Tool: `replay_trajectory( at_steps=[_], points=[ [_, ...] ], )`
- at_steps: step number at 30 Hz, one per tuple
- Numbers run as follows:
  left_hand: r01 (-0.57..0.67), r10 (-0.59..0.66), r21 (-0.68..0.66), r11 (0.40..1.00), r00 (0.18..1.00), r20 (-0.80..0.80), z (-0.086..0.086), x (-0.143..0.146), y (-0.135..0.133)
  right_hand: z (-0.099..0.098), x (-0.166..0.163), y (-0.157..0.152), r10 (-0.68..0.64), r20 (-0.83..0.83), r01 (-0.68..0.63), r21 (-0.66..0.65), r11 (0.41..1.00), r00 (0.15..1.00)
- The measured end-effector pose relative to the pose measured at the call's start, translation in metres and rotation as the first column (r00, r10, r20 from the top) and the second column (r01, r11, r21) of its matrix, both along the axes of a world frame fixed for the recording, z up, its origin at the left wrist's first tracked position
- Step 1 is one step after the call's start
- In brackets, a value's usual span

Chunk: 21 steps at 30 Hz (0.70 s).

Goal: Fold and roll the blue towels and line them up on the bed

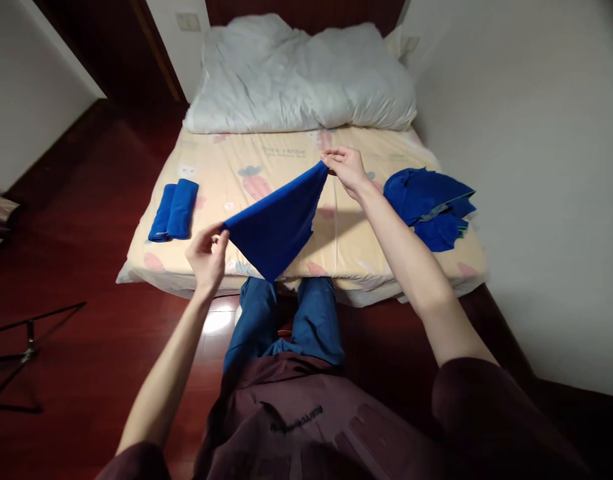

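Note:
A blue cloth (281,217) hangs between my two hands above the near edge of the bed, its top edge stretched and its lower part falling to a point. My left hand (206,257) pinches the lower left corner. Higher up and farther forward, my right hand (345,168) pinches the other corner. On the bed to the left lie two neatly folded blue cloths (183,208), side by side and touching. To the right, beyond my right forearm, sits a loose crumpled pile of blue cloths (426,200) with some greenish edging.
The bed has a pale yellow patterned sheet (221,167). A bunched white quilt (306,80) lies across its far end. A white wall (541,167) runs along the right. Black stand legs (29,347) rest on the dark red floor (101,320) at left.

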<state>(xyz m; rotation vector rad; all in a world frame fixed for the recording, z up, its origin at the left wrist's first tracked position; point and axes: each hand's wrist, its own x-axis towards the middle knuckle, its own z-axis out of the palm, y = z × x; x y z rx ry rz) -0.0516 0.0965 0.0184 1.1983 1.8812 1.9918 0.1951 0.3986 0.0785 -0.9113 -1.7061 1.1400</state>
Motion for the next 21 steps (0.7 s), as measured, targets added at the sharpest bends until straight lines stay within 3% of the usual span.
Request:
replay_trajectory(
  at_steps=[4, 7, 13, 21],
  points=[
    [0.062, -0.062, 0.043, 0.997, 0.998, 0.009, 0.06, -0.033, 0.023, 0.034, 0.029, -0.024, -0.02, -0.104, 0.024, 0.037, 0.999, 0.994],
    [0.125, -0.127, 0.031, 0.992, 0.989, 0.072, 0.087, -0.051, 0.038, 0.053, 0.046, -0.044, -0.035, -0.16, 0.045, 0.061, 0.997, 0.987],
    [0.184, -0.186, 0.028, 0.983, 0.97, 0.155, 0.115, -0.058, 0.054, 0.077, 0.068, -0.083, -0.005, -0.176, 0.023, 0.103, 0.994, 0.984],
    [0.114, -0.119, 0.064, 0.991, 0.99, 0.07, 0.14, -0.042, 0.044, 0.079, 0.081, -0.1, -0.152, -0.156, 0.173, 0.134, 0.976, 0.976]
  ],
)
